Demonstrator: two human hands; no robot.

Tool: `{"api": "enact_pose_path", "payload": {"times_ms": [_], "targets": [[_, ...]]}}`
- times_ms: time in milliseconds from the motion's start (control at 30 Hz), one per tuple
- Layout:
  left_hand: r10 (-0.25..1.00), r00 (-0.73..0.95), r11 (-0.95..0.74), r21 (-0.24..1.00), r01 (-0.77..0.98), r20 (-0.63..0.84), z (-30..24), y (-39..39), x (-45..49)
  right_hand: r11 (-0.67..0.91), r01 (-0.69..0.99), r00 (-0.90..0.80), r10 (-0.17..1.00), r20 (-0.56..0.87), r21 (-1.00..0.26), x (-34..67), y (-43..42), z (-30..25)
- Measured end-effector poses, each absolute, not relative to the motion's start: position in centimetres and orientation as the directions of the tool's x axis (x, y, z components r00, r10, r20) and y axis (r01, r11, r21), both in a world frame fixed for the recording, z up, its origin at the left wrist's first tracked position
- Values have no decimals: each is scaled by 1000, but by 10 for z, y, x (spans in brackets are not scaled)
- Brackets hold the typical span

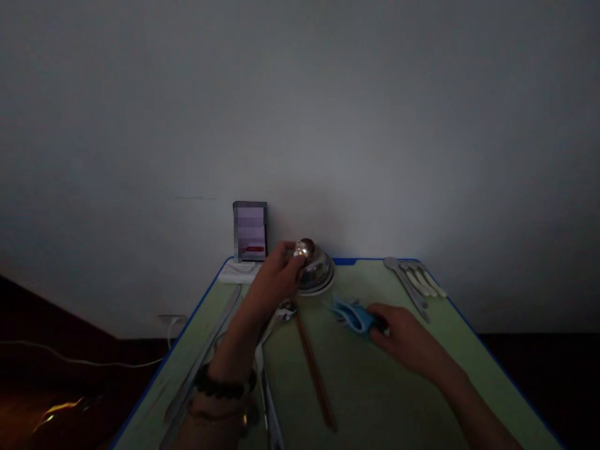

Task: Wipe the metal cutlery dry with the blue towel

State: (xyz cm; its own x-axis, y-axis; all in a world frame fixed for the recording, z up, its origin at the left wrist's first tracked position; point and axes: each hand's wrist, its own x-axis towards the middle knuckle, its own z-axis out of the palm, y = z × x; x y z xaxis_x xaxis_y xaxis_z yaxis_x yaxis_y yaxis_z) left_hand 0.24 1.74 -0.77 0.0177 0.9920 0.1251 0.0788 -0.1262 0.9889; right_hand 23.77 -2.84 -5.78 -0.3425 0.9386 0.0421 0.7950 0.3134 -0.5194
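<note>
My left hand (281, 269) reaches to the far middle of the table, its fingers closed around a small, shiny, rounded metal piece (305, 249). Just behind and below that piece sits a shiny domed metal bowl (316, 273) with a pale rim at its base; whether the two are joined I cannot tell. In my right hand (396, 331), at the right of the table's middle, is a blue folded cloth-like thing (354, 315) with a ragged, blurred far end. Dark material shows by the right fingertips. Brown chopsticks (315, 369) lie between my arms.
A phone (250, 231) stands against the wall behind a white block (234, 271). Long metal utensils (204, 356) lie on the left, partly under my left forearm. A large spoon (405, 284) and several pale-handled utensils (424, 278) lie far right. The green table (398, 400) has blue edges.
</note>
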Motion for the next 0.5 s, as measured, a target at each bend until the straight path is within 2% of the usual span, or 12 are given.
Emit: {"api": "enact_pose_path", "payload": {"times_ms": [100, 233, 300, 400, 500], "targets": [[986, 100, -143, 986, 91, 133, -3, 11, 5, 232, 771, -193, 973, 130, -593, 260, -14, -29], [973, 200, -153, 974, 168, 118, 6, -1, 6, 279, 659, -136, 958, 254, -699, 268, 0, 8], [968, 237, -156, 941, 300, 85, 11, -7, 8, 297, 629, -189, 955, 229, -719, 266, -1, 22], [971, 209, -213, 799, 562, 112, 18, -15, 13, 334, 637, -221, 943, 250, -695, 265, -9, 38], [959, 211, -282, 724, 629, 190, 24, -18, 19, 325, 642, -157, 942, 297, -694, 263, -12, 43]]}}
